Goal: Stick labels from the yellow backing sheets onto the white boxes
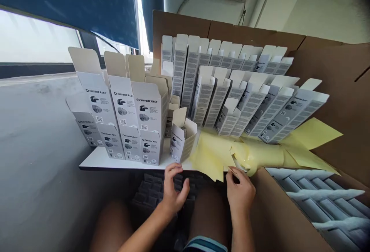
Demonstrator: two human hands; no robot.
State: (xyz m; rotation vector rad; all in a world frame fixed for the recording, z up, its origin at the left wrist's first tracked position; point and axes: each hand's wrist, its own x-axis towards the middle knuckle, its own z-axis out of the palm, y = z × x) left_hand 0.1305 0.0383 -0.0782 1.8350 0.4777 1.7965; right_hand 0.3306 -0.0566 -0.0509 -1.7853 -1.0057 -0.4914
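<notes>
Right hand (pixel 239 192) pinches yellow sheet (pixel 212 153) by its near edge, which looks thin, limp, likely tear-prone; left hand (pixel 173 188) open, empty, carton (pixel 182 138) at its 12 o'clock.

The brand name "SilverCrest" stands in dark letters on the fronts of the tall open cartons (pixel 148 107) left of centre, and smaller on the shorter cartons (pixel 130 144) in front of them. The tilted open carton (pixel 179 142) at lower centre carries it too. The columns of fine print on the folded cartons (pixel 260 105) at right are too small to read.
</notes>
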